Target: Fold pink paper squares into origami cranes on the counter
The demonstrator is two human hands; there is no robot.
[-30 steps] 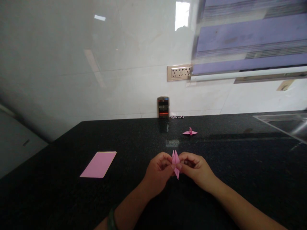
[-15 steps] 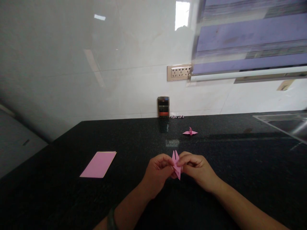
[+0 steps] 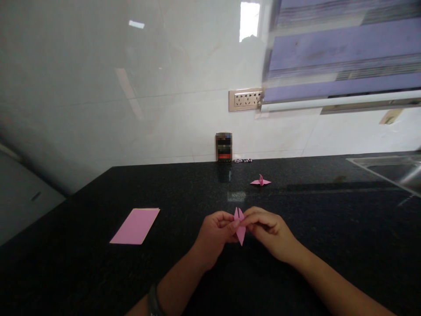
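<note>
A folded pink origami paper (image 3: 241,235) is held between my two hands above the dark countertop. Its upper end is split into two points by a narrow slit, and its lower end tapers to one point. My left hand (image 3: 215,235) pinches it from the left, thumb across its front. From the right, my right hand (image 3: 271,230) grips its edge between thumb and fingers. Part of the paper is hidden behind the fingertips. A finished pink paper crane (image 3: 261,181) rests on the counter beyond my right hand.
A stack of pink paper sheets (image 3: 135,226) lies on the black countertop (image 3: 177,188) to the left. A phone-like upright object (image 3: 224,148), its front blurred, leans on the wall beside a beaded strap (image 3: 242,160). A metal sink (image 3: 394,169) is at the right.
The folded paper has turned in my fingers, now showing a smoother face, with its slit narrower. My left thumb lies further across it. The crane and sheets have stayed put.
</note>
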